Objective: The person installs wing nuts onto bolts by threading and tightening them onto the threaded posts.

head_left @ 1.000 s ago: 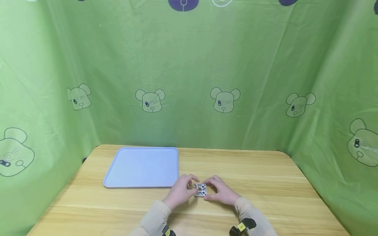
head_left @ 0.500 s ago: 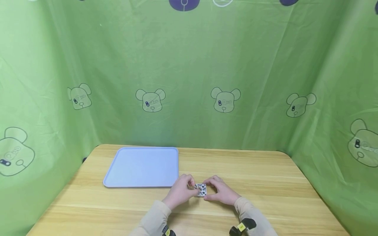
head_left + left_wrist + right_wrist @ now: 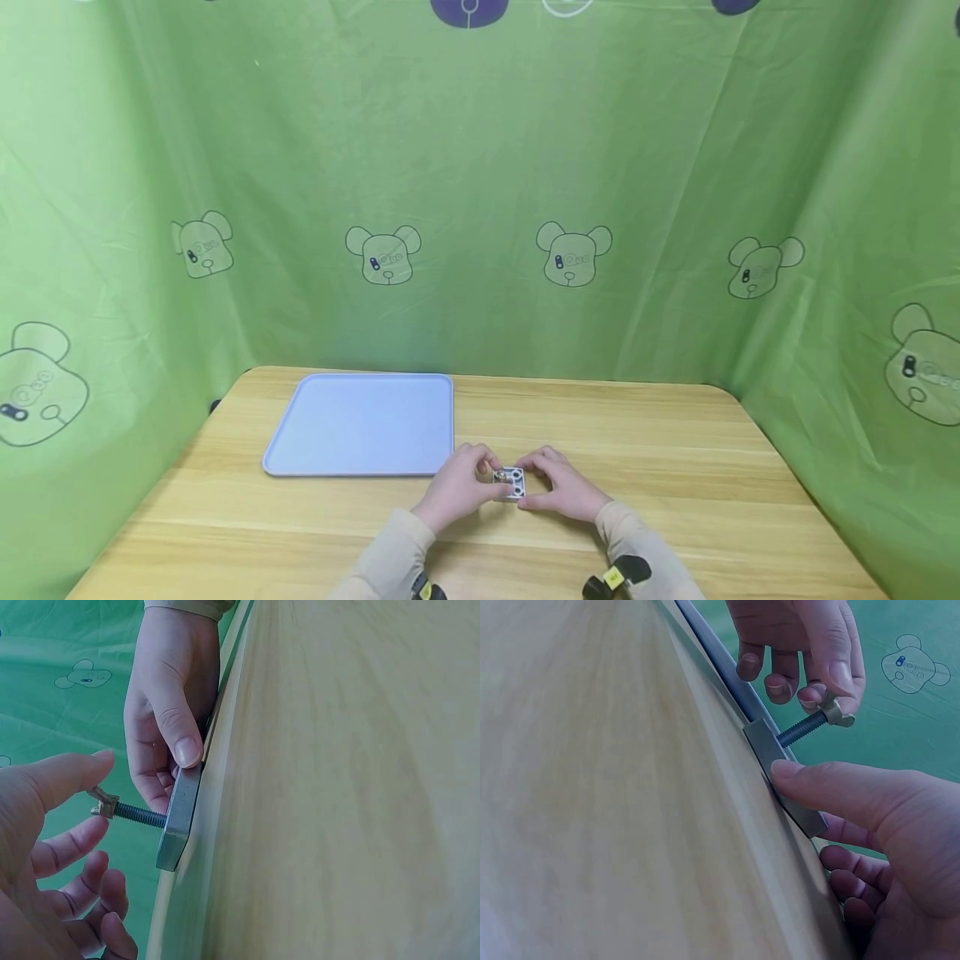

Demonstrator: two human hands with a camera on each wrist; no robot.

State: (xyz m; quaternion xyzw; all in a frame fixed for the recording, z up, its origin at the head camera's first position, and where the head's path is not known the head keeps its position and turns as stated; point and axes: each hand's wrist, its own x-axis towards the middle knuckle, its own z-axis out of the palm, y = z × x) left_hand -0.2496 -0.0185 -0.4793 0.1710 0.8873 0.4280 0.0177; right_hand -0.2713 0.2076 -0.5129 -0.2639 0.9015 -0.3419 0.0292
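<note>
A small square metal plate [image 3: 180,817] with round holes lies flat on the table, in front of me. From it a threaded bolt [image 3: 141,815] stands up, topped by a brass-coloured wing nut [image 3: 105,804]. My left hand [image 3: 459,487] pinches the wing nut between thumb and index finger, its other fingers loosely bent, as the left wrist view shows. My right hand [image 3: 566,487] grips the right side of the plate, its thumb [image 3: 817,784] against the near edge. In the head view the left fingers cover part of the plate and nut.
A pale blue tray [image 3: 360,425] lies at the back left of the wooden table [image 3: 637,442], its right edge close to my left hand. Green cloth [image 3: 480,167] with bear-head prints hangs around the back and both sides.
My left thumb and index finger have shifted slightly around the wing nut, the thumb now further right over the plate. My right hand and the plate stay in place.
</note>
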